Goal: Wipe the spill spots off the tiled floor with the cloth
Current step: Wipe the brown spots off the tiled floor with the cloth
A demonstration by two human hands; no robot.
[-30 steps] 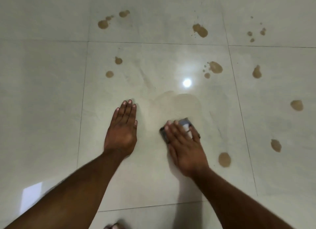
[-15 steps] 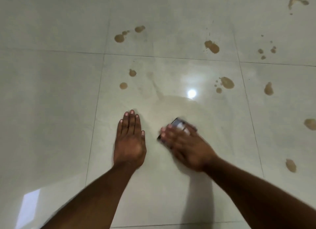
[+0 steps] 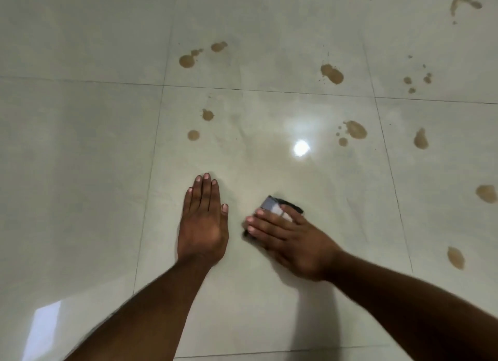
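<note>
A: Well, from the head camera, what's on the pale glossy tiled floor (image 3: 80,158)?

B: Brown spill spots. Taking the bright round light reflection (image 3: 301,147) as the landmark: a small pair of spots (image 3: 193,135) lies to its left, a larger oval blotch (image 3: 355,129) with droplets to its right, and a teardrop spot (image 3: 420,139) further right still.

A: And farther from the person?

B: Beyond the reflection, across the dark grout line (image 3: 269,91), a cluster of three spots (image 3: 186,61) sits up-left and a big blotch (image 3: 332,74) up-right. Far right of the reflection, two more spots (image 3: 486,193) lie toward the frame edge, one nearer the person than the other.

A: The hands?

B: The left hand (image 3: 202,226) lies flat on the tile, below and left of the reflection, fingers straight and together, holding nothing. The right hand (image 3: 291,239) is below the reflection, just beside the left one, not touching it. Its fingers are stretched out, pressing down on a small folded grey and dark cloth (image 3: 272,203).

A: Where exactly is that cloth?

B: Flat on the floor under the right fingers, its far corner poking out toward the reflection. The tile between cloth and reflection has a faint dull smear (image 3: 269,169).
</note>
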